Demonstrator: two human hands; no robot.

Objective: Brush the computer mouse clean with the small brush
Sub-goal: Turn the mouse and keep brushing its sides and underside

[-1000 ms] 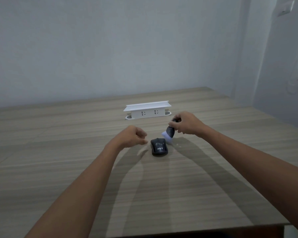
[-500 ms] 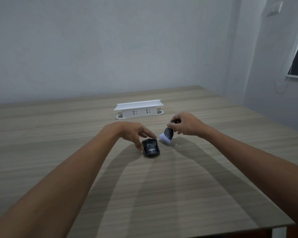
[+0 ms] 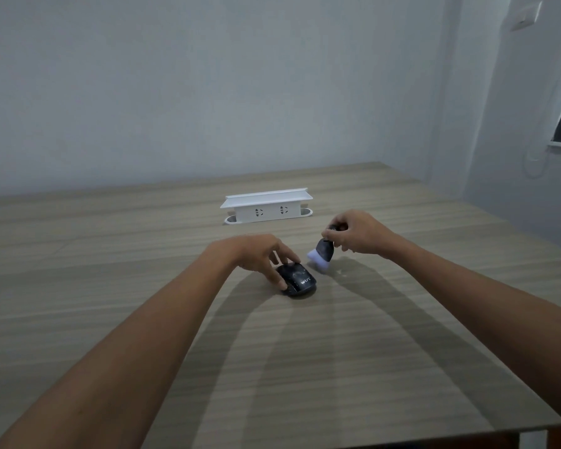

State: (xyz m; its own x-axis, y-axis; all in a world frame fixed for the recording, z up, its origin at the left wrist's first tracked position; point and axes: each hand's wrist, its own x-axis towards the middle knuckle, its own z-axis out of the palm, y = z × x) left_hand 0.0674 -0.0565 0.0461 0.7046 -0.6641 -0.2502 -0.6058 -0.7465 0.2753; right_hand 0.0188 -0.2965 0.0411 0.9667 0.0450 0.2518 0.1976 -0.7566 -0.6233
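My left hand (image 3: 259,254), fingers spread, touches glossy black computer mouse (image 3: 297,279) | right hand (image 3: 357,233) pinches small dark white-bristled brush (image 3: 321,254) just beside | wooden table (image 3: 337,367), near edge well apart.

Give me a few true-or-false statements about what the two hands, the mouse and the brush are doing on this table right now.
1. The right hand holds the small brush. True.
2. The brush bristles are pressed on top of the computer mouse. False: the brush is beside the mouse, to its right, apart from it.
3. The left hand touches the mouse with its fingers. True.
4. The mouse sits on top of the white power strip. False: it lies on the wooden table, nearer the person than the strip.
5. The left hand holds a cloth. False: it holds no cloth.
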